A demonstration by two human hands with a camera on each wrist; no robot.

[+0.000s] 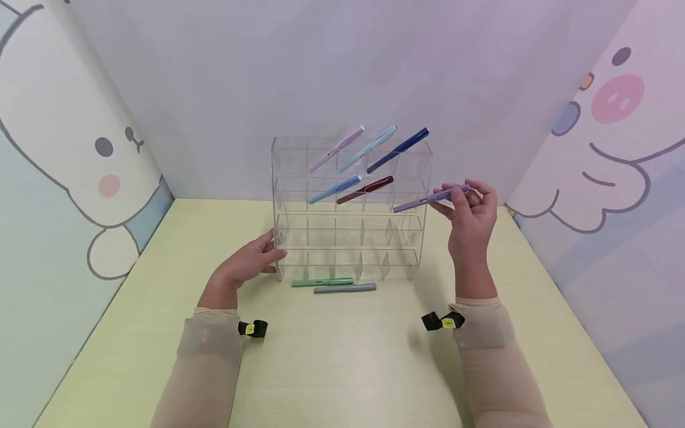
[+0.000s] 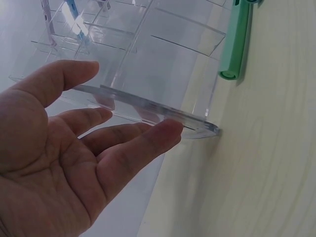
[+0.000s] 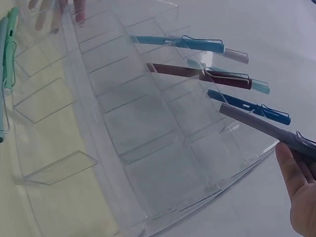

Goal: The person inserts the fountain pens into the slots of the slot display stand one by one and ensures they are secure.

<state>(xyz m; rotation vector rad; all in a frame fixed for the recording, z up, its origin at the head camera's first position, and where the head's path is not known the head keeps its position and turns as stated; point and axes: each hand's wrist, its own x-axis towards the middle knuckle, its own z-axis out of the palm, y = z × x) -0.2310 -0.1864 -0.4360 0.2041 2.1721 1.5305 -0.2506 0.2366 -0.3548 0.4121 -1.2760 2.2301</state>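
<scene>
A clear acrylic pen rack [image 1: 349, 222] stands upright on the table. My left hand [image 1: 250, 260] is at its left side panel, thumb at the front edge; in the left wrist view the relaxed fingers [image 2: 163, 133] touch the panel's outer face. My right hand [image 1: 471, 214] pinches a purple pen [image 1: 423, 201] by its capped end, its other end pointing at the second tier's right side. The top tier holds a lilac pen [image 1: 337, 148], a pale blue pen [image 1: 369, 147] and a navy pen [image 1: 398, 150]. Below lean a light blue pen [image 1: 335, 189] and a dark red pen [image 1: 365, 189].
A green pen [image 1: 321, 282] and a grey pen [image 1: 345, 288] lie on the pale wooden table [image 1: 342, 368], before the rack's base. Behind stands a plain light wall [image 1: 214, 119]; side panels with cartoon animals flank the table.
</scene>
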